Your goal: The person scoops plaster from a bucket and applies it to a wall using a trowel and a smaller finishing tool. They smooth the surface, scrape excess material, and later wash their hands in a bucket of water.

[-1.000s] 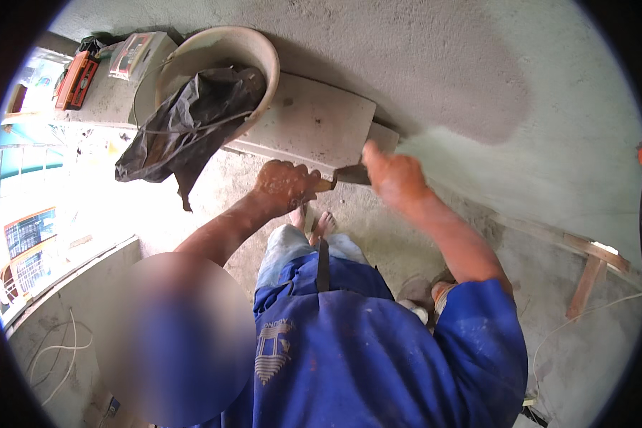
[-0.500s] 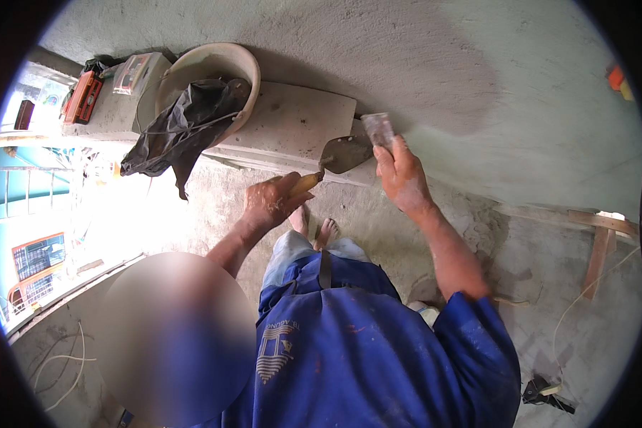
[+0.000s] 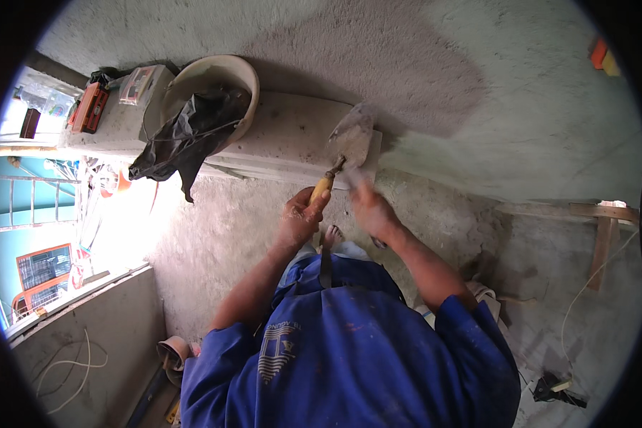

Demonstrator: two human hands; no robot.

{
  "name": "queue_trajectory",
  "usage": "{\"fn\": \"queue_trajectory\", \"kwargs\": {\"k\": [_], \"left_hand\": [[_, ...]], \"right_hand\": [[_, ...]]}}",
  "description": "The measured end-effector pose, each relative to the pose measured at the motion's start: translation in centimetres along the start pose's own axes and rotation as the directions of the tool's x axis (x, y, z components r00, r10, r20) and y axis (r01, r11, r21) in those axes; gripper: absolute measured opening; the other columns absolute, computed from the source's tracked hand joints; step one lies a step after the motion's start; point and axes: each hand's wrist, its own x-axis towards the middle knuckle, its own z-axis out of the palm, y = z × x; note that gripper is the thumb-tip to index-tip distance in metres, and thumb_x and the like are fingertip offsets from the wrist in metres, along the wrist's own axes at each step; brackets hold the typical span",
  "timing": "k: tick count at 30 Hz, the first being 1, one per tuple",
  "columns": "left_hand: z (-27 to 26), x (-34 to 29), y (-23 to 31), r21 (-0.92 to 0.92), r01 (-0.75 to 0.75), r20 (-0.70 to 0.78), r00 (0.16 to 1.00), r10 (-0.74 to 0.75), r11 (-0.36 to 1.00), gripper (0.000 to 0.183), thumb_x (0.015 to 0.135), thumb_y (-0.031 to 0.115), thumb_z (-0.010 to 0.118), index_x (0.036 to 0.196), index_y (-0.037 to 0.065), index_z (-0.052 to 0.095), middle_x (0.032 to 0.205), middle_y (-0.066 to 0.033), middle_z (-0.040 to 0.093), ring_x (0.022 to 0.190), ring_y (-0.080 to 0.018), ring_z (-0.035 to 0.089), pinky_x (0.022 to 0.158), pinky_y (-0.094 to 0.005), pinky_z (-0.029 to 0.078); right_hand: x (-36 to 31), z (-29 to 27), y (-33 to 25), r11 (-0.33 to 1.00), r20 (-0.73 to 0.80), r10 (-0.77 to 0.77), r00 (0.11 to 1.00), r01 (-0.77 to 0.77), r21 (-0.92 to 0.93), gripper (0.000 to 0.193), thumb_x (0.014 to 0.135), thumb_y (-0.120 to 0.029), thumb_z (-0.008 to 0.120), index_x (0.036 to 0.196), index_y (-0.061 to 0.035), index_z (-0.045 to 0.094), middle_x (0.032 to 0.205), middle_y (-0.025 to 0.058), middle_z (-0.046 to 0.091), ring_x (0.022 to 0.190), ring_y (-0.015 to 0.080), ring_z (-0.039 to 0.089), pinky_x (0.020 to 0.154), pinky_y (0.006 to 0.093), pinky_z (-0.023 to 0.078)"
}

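My left hand (image 3: 299,220) is wrapped around the yellowish wooden handle of a pointing trowel (image 3: 351,139). Its blade tilts up and away toward the wall, with pale grey mortar-like stuff on it. In my right hand (image 3: 376,215) is a small flat scraper (image 3: 354,175), smeared by motion and close against the near part of the trowel blade. Whether the two touch I cannot tell. Behind the trowel runs a pale ledge (image 3: 285,132) below the plastered wall (image 3: 378,64), which has a darker, damp-looking patch.
On the ledge at left stands a pale round tub (image 3: 253,89) with a black plastic sheet (image 3: 192,128) hanging over its rim. Farther left lies an orange-red box-like thing (image 3: 90,107). A wooden brace (image 3: 603,242) is at right; a white cable (image 3: 574,307) hangs by it.
My right hand has moved left and nearer me, bringing the scraper to the trowel. My left hand has shifted right, and the trowel blade has swung from pointing right to pointing away.
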Motion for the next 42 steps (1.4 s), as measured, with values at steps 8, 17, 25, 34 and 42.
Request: {"fn": "queue_trajectory", "kwargs": {"k": [8,17,25,34,42], "left_hand": [[-0.4,0.1,0.8,0.044,-0.051,-0.084,0.995,0.054,0.998,0.043,0.099,0.04,0.062,0.116,0.001,0.062,0.066,-0.0002,0.055,0.051,-0.0074,0.049,0.045,-0.0238,0.039],[-2.4,1.2,-0.8,-0.514,0.14,0.238,0.971,-0.016,0.846,0.041,0.099,0.048,0.059,0.114,0.01,0.054,0.071,-0.0034,0.055,0.051,-0.0117,0.051,0.041,-0.0267,0.041],[-4.6,4.8,-8.0,-0.751,0.481,0.51,0.858,-0.066,0.452,0.054,0.098,0.06,0.049,0.124,0.013,0.052,0.09,-0.0062,0.06,0.066,-0.0167,0.059,0.051,-0.0304,0.05],[-3.6,4.1,-7.3,-0.426,0.355,0.258,0.929,-0.264,0.832,0.052,0.101,0.058,0.045,0.127,0.015,0.054,0.08,-0.0066,0.059,0.052,-0.0166,0.055,0.045,-0.0293,0.044],[-2.4,3.6,-6.6,-0.472,0.368,0.171,0.93,-0.327,0.801,0.051,0.1,0.057,0.048,0.127,0.014,0.054,0.072,-0.0065,0.056,0.046,-0.016,0.05,0.039,-0.0291,0.039]], "right_hand": [[3.9,-6.0,-7.2,0.816,-0.072,0.428,0.901,-0.351,0.459,0.03,0.101,-0.021,0.048,0.124,-0.001,0.05,0.088,0.0214,0.064,0.078,0.037,0.062,0.067,0.0456,0.051],[-2.0,-3.8,-3.7,0.756,0.465,0.428,0.775,-0.589,0.286,0.019,0.099,-0.021,0.056,0.1,-0.0019,0.053,0.084,0.0122,0.065,0.079,0.0206,0.066,0.069,0.0358,0.053],[0.9,-3.8,0.0,0.828,0.282,0.395,0.874,-0.471,0.303,0.019,0.099,-0.023,0.056,0.099,-0.0041,0.053,0.084,0.0101,0.062,0.074,0.0169,0.062,0.062,0.0325,0.048],[10.5,2.7,3.0,0.928,0.042,0.115,0.993,-0.092,-0.362,0.043,0.101,-0.041,0.047,0.114,-0.0015,0.056,0.105,0.0274,0.067,0.098,0.0489,0.063,0.086,0.0548,0.05],[8.9,5.1,3.3,0.925,0.084,0.134,0.987,-0.094,-0.368,0.038,0.1,-0.042,0.048,0.109,-0.0048,0.053,0.099,0.0247,0.068,0.093,0.0458,0.066,0.08,0.0543,0.052]]}}
